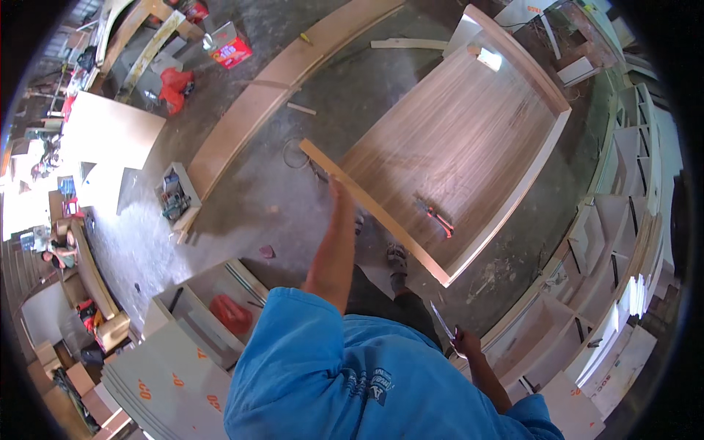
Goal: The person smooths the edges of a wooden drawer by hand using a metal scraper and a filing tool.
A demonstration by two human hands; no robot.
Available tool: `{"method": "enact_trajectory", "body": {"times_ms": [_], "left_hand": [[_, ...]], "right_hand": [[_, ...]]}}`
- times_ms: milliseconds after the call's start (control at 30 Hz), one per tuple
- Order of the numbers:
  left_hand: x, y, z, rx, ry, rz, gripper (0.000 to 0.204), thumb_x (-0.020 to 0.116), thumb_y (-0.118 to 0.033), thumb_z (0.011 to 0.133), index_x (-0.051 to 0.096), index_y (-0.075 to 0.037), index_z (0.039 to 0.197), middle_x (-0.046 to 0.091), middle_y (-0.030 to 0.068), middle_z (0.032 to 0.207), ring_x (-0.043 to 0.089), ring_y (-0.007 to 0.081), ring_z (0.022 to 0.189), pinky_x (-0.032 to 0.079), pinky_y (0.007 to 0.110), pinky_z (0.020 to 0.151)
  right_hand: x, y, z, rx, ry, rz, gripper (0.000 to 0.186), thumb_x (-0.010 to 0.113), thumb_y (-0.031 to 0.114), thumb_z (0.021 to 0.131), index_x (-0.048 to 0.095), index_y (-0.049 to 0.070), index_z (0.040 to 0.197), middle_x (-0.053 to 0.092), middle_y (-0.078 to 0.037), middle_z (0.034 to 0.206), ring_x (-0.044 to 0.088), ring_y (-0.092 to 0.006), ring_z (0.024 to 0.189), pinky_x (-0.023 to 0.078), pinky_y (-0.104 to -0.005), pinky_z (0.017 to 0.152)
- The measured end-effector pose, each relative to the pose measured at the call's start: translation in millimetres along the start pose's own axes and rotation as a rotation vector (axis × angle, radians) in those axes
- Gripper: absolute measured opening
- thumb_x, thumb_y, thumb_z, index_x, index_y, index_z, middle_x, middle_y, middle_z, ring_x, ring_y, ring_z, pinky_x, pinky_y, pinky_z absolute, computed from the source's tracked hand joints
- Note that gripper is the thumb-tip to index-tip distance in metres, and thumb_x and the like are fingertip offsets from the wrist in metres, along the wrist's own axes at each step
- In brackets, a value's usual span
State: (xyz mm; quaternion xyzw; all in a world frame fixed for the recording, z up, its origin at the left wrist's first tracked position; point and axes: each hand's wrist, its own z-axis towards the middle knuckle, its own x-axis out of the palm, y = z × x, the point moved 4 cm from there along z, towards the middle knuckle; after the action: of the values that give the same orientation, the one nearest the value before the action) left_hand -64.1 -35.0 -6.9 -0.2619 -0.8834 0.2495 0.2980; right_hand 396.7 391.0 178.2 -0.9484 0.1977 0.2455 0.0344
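A large shallow wooden box panel lies tilted across the floor before me, with raised boards along its edges. My left hand is closed on the narrow wooden board forming its near edge, close to that board's left end; its fingers are partly hidden. Just beyond that hand is a small dark object I cannot make out. At my right side, clear of the panel, my right hand is closed round a thin, shiny metal tool with a blade-like end. Pliers with red-orange handles rest inside the panel.
A long curved board lies on the floor to the left, beside a box of tools. White cabinet carcasses line the right side. Another cabinet holding a red bag stands near left. A red carton sits far left.
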Motion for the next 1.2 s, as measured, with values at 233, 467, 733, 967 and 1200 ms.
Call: {"method": "enact_trajectory", "body": {"times_ms": [233,467,733,967,1200], "left_hand": [[-21.8,-148.8,86.0,0.362,0.140,0.830,0.037,0.059,-0.041,0.096,0.064,-0.005,0.106,0.063,0.0075,0.086,0.059,0.0196,0.083,0.048,0.038,0.071],[-9.6,2.5,-77.8,-0.941,0.923,0.891,0.040,0.052,-0.052,0.100,0.061,-0.013,0.102,0.064,0.0057,0.086,0.063,0.0160,0.068,0.053,0.031,0.059],[18.9,-22.5,-259.3,-0.905,1.466,1.682,0.074,0.056,-0.072,0.088,0.060,0.000,0.105,0.063,0.0079,0.079,0.060,0.0136,0.064,0.050,0.026,0.054],[18.2,-48.6,-345.8,-0.948,1.317,1.962,0.066,0.064,-0.068,0.086,0.060,-0.005,0.104,0.070,0.0104,0.093,0.068,0.0210,0.076,0.055,0.033,0.075],[-39.9,-46.8,-369.5,-0.774,1.313,1.598,0.042,0.068,-0.046,0.092,0.060,-0.005,0.099,0.066,0.0113,0.087,0.067,0.0249,0.073,0.058,0.040,0.069]], "right_hand": [[-26.2,123.6,-18.7,0.123,-0.206,0.351,0.042,0.077,0.043,0.079,0.070,0.008,0.102,0.071,-0.018,0.087,0.069,-0.0374,0.086,0.053,-0.0470,0.075],[-30.8,192.2,-58.4,0.352,-0.433,0.985,0.045,0.081,0.041,0.074,0.073,0.004,0.098,0.072,-0.012,0.082,0.070,-0.0221,0.072,0.055,-0.0384,0.066],[-39.9,283.4,-113.8,0.291,-0.543,1.128,0.045,0.077,0.046,0.076,0.071,0.003,0.087,0.069,-0.022,0.081,0.069,-0.0336,0.075,0.052,-0.0454,0.069],[-9.8,314.6,-154.5,0.109,-1.121,1.162,0.024,0.068,0.027,0.089,0.064,0.003,0.092,0.063,-0.020,0.080,0.062,-0.0413,0.075,0.048,-0.0476,0.064],[44.4,362.7,-206.2,-0.154,-1.198,1.342,0.047,0.069,0.027,0.090,0.062,0.006,0.132,0.069,-0.019,0.113,0.068,-0.0346,0.102,0.053,-0.0420,0.086]]}}
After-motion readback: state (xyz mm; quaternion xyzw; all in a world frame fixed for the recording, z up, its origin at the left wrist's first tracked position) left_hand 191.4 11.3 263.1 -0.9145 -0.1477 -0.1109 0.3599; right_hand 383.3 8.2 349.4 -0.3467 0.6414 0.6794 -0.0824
